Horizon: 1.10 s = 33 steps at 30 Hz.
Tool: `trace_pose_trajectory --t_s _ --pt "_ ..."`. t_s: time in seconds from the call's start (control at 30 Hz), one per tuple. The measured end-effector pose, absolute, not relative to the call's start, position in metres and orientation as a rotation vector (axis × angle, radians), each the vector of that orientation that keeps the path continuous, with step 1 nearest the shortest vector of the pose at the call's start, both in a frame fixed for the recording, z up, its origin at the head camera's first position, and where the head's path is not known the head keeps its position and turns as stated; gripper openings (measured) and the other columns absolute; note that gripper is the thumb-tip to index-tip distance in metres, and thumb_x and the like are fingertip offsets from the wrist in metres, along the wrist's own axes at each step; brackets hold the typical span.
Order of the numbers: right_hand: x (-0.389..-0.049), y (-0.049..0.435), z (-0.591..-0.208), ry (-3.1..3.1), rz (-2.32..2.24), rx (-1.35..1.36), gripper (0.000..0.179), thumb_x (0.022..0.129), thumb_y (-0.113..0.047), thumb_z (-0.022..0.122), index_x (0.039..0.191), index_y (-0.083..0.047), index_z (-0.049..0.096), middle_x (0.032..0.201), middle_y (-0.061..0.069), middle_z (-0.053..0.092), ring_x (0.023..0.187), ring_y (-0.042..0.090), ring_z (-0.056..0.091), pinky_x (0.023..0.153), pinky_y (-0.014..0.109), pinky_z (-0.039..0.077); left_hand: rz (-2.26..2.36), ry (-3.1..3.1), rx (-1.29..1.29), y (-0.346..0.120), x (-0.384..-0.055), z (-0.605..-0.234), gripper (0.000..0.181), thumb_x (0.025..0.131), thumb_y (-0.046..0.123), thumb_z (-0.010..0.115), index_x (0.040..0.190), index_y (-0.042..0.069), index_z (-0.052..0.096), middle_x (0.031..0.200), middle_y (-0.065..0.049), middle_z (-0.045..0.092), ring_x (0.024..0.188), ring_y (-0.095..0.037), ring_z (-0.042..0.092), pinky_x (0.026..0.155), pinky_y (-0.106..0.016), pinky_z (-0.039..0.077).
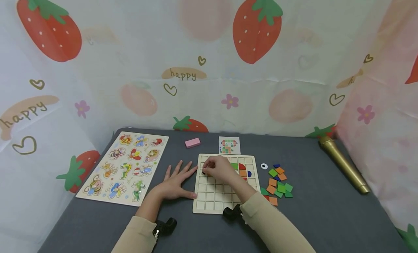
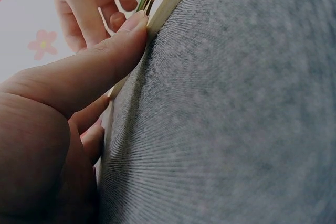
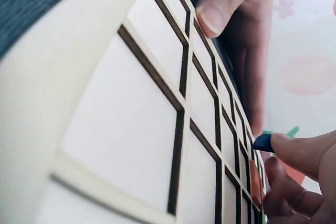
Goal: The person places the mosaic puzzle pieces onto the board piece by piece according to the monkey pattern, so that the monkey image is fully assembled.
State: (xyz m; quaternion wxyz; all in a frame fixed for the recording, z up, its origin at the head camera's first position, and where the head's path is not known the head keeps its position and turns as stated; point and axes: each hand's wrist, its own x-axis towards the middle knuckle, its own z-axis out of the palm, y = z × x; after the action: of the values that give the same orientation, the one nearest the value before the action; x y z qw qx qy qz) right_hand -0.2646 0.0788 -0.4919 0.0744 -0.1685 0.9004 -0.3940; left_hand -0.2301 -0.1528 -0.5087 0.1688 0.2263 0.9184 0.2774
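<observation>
"Board [image 1: 218, 196] first: where do we see it?"

"Lower middle of the head view, with coloured pieces [image 1: 281, 187] beside its right edge."

"And the fingers?"

"Spread wide on the left hand [image 1: 173, 186], which touches the board's left edge. Over the board's upper left, we see the right hand [image 1: 219, 169] pinching a blue piece [image 3: 262, 143]; the right wrist view shows us that piece right of centre, below the middle."

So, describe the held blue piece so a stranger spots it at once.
Find the pale gridded board on the dark table. Near its far left corner, the right hand holds the blue piece; unlike the loose pieces right of the board, it alone is held.
</observation>
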Motion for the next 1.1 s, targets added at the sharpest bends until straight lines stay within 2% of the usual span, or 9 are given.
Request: trace_pose_trajectory --t_s 0.23,0.47,0.77,0.93,1.1 --pt "-0.2660 0.0731 -0.4931 2.760 -1.052 -0.504 0.006 0.093 -0.022 0.074 0.089 -0.019 0.077 0.075 -0.005 0.065 0.066 0.012 0.056 0.060 0.028 0.046 0.800 2.613 0.647 -0.1525 -0.2290 -0.5091 0.101 0.081 0.057 0.078 0.162 0.028 0.025 0.171 -0.004 0.009 0.157 -0.035 -0.012 0.119 -0.063 -0.017" --pt "-0.2669 0.0761 -0.4942 2.779 -0.994 -0.488 0.007 0.095 -0.021 0.072 0.090 -0.019 0.078 0.075 -0.006 0.066 0.067 0.011 0.056 0.062 0.028 0.046 0.793 2.615 0.639 -0.1521 -0.2282 -0.5088 0.102 0.081 0.059 0.077 0.162 0.028 0.025 0.171 -0.003 0.009 0.157 -0.034 -0.012 0.119 -0.063 -0.017" --pt "-0.2649 0.0716 -0.4931 2.834 -0.909 -0.498 0.011 0.093 -0.031 0.074 0.089 -0.021 0.076 0.077 -0.007 0.065 0.068 0.010 0.057 0.060 0.028 0.046 0.785 2.622 0.644 -0.1521 -0.2293 -0.5093 0.102 0.080 0.058 0.078 0.162 0.027 0.025 0.171 -0.004 0.010 0.157 -0.036 -0.011 0.118 -0.064 -0.016" --pt "-0.2631 0.0696 -0.4916 2.853 -0.861 -0.490 0.005 0.091 -0.024 0.075 0.090 -0.020 0.076 0.074 -0.006 0.063 0.065 0.011 0.056 0.056 0.028 0.044 0.779 2.625 0.636 -0.1519 -0.2303 -0.5109 0.103 0.079 0.060 0.078 0.162 0.029 0.024 0.171 -0.002 0.009 0.157 -0.034 -0.011 0.119 -0.063 -0.016" --pt "-0.2613 0.0742 -0.4876 2.836 -0.877 -0.514 0.004 0.092 -0.020 0.074 0.093 -0.017 0.076 0.076 -0.006 0.063 0.067 0.011 0.056 0.060 0.029 0.045 0.787 2.626 0.639 -0.1518 -0.2298 -0.5113 0.103 0.079 0.060 0.078 0.162 0.029 0.026 0.171 -0.002 0.010 0.157 -0.034 -0.011 0.119 -0.063 -0.016"
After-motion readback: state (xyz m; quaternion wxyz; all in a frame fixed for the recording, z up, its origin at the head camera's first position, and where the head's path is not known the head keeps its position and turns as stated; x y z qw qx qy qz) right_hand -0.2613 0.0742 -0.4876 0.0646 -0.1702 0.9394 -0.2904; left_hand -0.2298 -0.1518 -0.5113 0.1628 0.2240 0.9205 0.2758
